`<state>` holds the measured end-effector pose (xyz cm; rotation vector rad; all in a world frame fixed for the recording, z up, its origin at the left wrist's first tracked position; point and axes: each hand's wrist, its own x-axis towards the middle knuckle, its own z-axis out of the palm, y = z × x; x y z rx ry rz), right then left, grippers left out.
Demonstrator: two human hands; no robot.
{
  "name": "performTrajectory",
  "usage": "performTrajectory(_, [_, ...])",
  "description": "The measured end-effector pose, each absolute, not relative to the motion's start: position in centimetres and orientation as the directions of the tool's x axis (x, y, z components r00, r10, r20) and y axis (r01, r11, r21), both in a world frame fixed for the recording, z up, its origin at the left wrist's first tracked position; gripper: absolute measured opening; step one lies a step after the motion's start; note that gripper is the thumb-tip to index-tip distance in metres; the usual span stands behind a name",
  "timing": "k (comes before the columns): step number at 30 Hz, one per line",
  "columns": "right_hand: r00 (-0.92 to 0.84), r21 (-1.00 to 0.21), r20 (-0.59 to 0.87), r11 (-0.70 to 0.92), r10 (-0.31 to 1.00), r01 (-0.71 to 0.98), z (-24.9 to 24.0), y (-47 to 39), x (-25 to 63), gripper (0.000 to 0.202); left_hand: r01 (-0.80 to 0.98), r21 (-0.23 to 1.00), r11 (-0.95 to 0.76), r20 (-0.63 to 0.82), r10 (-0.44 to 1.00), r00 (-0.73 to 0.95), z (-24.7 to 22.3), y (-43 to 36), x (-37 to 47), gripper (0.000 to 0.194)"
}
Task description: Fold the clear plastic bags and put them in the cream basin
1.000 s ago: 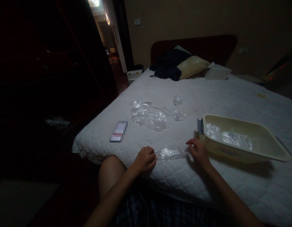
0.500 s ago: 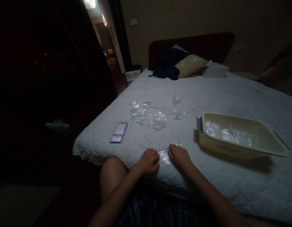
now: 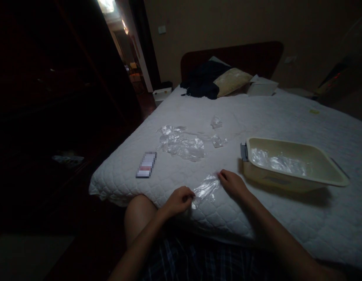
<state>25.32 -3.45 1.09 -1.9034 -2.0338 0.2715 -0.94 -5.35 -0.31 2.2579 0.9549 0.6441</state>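
Observation:
A clear plastic bag (image 3: 206, 189) is stretched slantwise between my two hands, just above or on the quilted white bed cover. Its lower left end is pinched by my left hand (image 3: 181, 200), fingers closed. At the upper right end, my right hand (image 3: 232, 183) is closed on the plastic. Beyond them lies a spread of crumpled clear plastic (image 3: 182, 144), with two smaller crumpled pieces of plastic (image 3: 218, 141) to its right. Right of my right hand stands a cream bin (image 3: 286, 182) with clear plastic (image 3: 289, 164) inside.
A phone-like object (image 3: 146, 165), blurred out, lies on the bed (image 3: 175, 113) near its left edge. At the far end are dark cloth (image 3: 202, 80), a yellowish pillow (image 3: 232, 82), a white box (image 3: 263, 88) and the headboard (image 3: 257, 52). A dark floor borders the bed on the left.
My hands have moved apart, the right one up and to the right, drawing the plastic bag out longer between them. The view has shifted slightly.

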Motion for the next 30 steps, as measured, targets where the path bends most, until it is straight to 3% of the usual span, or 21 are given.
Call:
performTrajectory(2, [0.021,-0.462,0.185,0.068,0.983,0.884,1.6,-3.6,25.9,0.035,0.448,0.691,-0.568,0.234,0.762,0.604,-0.4,-5.1,-1.4,0.023])
performTrajectory(5, [0.065,-0.472,0.332,0.106,0.941,0.875,2.1,-4.9,26.3,0.029,0.547,0.552,-0.629,0.275,0.757,0.593,-0.3,-4.2,-1.8,0.028])
performTrajectory(7, [-0.068,-0.391,0.373,0.223,0.926,0.893,2.1,-6.5,26.0,0.024,0.589,0.417,-0.692,0.285,0.715,0.638,-0.1,-3.2,-1.7,0.031])
performTrajectory(10, [-0.355,-0.22,0.313,0.431,0.881,0.875,1.7,-9.0,24.6,0.022,0.536,0.276,-0.798,0.291,0.601,0.745,0.5,-1.8,-0.5,0.03])
performTrajectory(12, [-0.464,-0.136,0.284,0.515,0.839,0.846,1.2,-10.1,23.5,0.023,0.458,0.244,-0.855,0.287,0.514,0.808,0.8,-1.1,0.6,0.027])
performTrajectory(15, [-0.513,-0.109,0.291,0.56,0.808,0.821,0.5,-10.5,22.3,0.023,0.363,0.21,-0.908,0.262,0.41,0.874,0.7,-0.6,1.9,0.022])
performTrajectory(18, [-0.484,-0.145,0.326,0.549,0.812,0.823,0.0,-9.7,22.2,0.024,0.36,0.142,-0.922,0.235,0.385,0.893,0.2,-0.7,2.3,0.017])
performTrajectory(21, [-0.44,-0.212,0.369,0.535,0.819,0.818,-0.5,-8.4,22.7,0.026,0.443,0.128,-0.887,0.264,0.461,0.847,-0.5,-1.2,1.9,0.019])
performTrajectory(27, [-0.371,-0.484,0.371,0.519,0.851,0.705,-1.1,-6.2,23.8,0.026,0.528,0.251,-0.811,0.384,0.584,0.715,-2.0,-2.7,1.3,0.026])
performTrajectory(30, [-0.335,-0.562,0.363,0.491,0.869,0.666,-1.5,-6.0,24.0,0.024,0.511,0.322,-0.797,0.424,0.604,0.675,-2.3,-3.0,1.6,0.027])
